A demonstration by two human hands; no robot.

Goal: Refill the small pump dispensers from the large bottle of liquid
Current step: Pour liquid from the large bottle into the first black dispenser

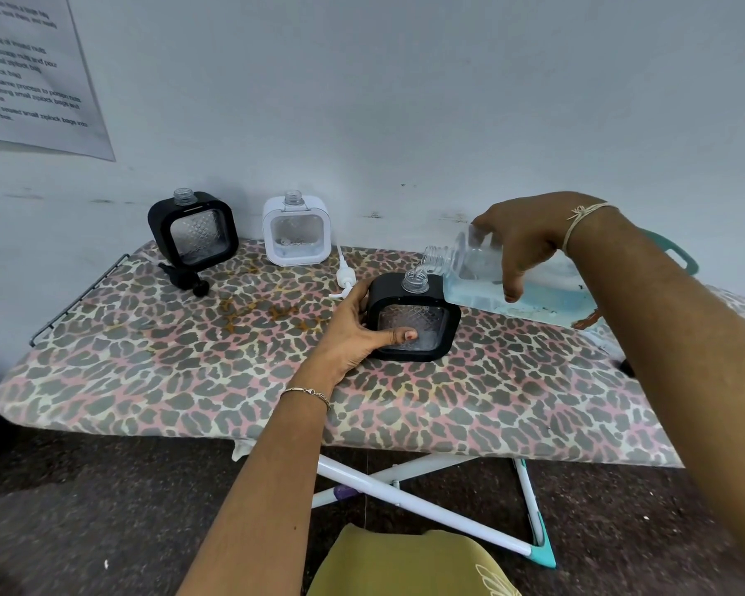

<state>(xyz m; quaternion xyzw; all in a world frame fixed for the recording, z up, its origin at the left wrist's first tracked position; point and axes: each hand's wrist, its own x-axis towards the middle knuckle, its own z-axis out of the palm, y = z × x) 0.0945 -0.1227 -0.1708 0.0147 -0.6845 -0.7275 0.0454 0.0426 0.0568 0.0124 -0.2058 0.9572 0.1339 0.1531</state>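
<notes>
Right hand (523,243) grips the large bottle (508,279), tipped sideways with its neck over the open mouth of the near black dispenser (413,322); blue liquid lies low in the bottle. Left hand (355,333) holds that dispenser, thumb on its front, on the leopard-print ironing board (190,363). Second black dispenser (193,230) and white dispenser (295,232) stand uncapped by the wall; black pump (186,278) and white pump (345,275) lie on the board.

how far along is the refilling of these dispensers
Done: all three dispensers have open necks, and a black pump and white pump lie on the board. In hand: the left hand steadies the near black dispenser while the right hand tips the large bottle over its neck. Left: the back black dispenser and white dispenser look unfilled, and no pump is refitted.
</notes>
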